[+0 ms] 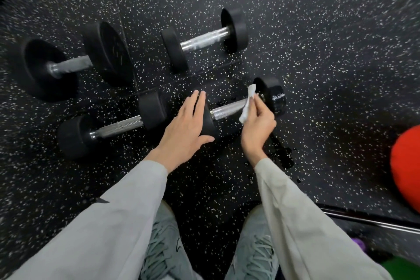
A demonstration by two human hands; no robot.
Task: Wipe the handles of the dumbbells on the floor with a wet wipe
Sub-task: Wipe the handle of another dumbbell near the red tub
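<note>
My left hand (188, 125) lies flat on the near dumbbell's (238, 107) nine-o'clock head to stop it rolling; my right hand (258, 120) pinches the wet wipe (247, 104) against its handle's (227, 109) three-o'clock end.

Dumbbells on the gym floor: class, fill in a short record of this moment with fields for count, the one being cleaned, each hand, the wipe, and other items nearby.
dumbbells: four on the speckled floor
being cleaned: near right dumbbell
left hand: fingers straight, resting on that dumbbell's near weight
right hand: pinches the wipe
wipe: white, crumpled, against the far end of the metal handle
floor near right wrist: dark wet patch
other items: red ball at right edge
</note>
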